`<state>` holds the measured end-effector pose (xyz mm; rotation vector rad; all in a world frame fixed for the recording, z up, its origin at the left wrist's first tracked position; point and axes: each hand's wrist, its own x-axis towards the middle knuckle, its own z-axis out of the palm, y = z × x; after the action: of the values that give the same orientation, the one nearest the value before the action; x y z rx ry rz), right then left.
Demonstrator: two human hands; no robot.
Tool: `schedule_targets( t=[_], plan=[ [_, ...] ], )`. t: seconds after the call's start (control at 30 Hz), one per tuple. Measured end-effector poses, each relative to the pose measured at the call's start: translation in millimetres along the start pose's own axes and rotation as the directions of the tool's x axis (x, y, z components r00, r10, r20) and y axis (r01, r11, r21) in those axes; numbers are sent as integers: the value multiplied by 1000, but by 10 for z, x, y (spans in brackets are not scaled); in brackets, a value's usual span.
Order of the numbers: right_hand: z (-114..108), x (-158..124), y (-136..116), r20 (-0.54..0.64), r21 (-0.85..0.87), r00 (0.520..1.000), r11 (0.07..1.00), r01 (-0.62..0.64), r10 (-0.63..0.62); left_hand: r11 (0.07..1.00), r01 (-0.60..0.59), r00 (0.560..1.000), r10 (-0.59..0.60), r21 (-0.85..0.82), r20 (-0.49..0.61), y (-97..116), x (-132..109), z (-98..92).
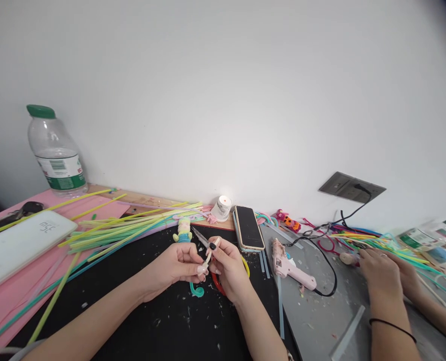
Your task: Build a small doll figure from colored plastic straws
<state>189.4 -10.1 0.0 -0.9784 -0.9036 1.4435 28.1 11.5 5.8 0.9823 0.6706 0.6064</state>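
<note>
My left hand [187, 265] and my right hand [226, 260] meet over the black mat [177, 321]. Both pinch a short cream-coloured strip [208, 257], the left at its lower end, the right at its upper part. Just behind my hands lies a small figure [184, 230] with a pale head and a blue body; a curled teal piece [196, 290] shows below my left hand. Scissors [200, 236] lie partly beneath my right hand, their blades pointing up-left and the red and yellow handle mostly hidden.
Fuzzy green and yellow stems [121, 228], a white power bank [23, 245] and a bottle [57, 155] are left. A candle cup [221, 208], phone [249, 228] and pink glue gun [290, 268] stand or lie rightward. Another person's hands [383, 271] work at far right.
</note>
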Motion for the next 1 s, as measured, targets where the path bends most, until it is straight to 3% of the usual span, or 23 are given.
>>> schedule_targets(
  t=[0.17,0.27,0.33,0.43,0.57,0.67,0.8,0.9,1.0],
  plan=[
    [-38,14,-64,-57,-196,995,978,70,-82,997,-52,995,47,-59,-82,-26,53,-49],
    [-128,-44,-278,-126,-464,970,876,129,-210,987,-103,987,86,-121,-135,-37,74,-92],
    [-279,-141,-481,-170,-689,935,716,113,-311,979,-132,982,108,-152,-157,-36,80,-111],
    [-693,-341,-752,-207,-930,865,367,-28,-456,970,-155,978,124,-186,-171,-33,86,-122],
    [-1368,-554,-854,-397,-913,796,103,-396,-458,961,-167,976,130,-222,-172,-34,99,-123],
    [-1668,-590,-777,-532,-827,760,36,-561,-373,958,-168,975,126,-232,-184,-30,102,-124],
    [-1735,-544,-694,-571,-783,725,-10,-622,-386,964,-159,973,116,-214,-199,-17,94,-121],
    [-1683,-518,-710,-593,-783,721,49,-620,-358,962,-168,972,124,-216,-201,-14,95,-120],
    [-1584,-512,-758,-588,-791,680,139,-596,-438,958,-181,969,134,-222,-208,-25,102,-122]
  ],
)
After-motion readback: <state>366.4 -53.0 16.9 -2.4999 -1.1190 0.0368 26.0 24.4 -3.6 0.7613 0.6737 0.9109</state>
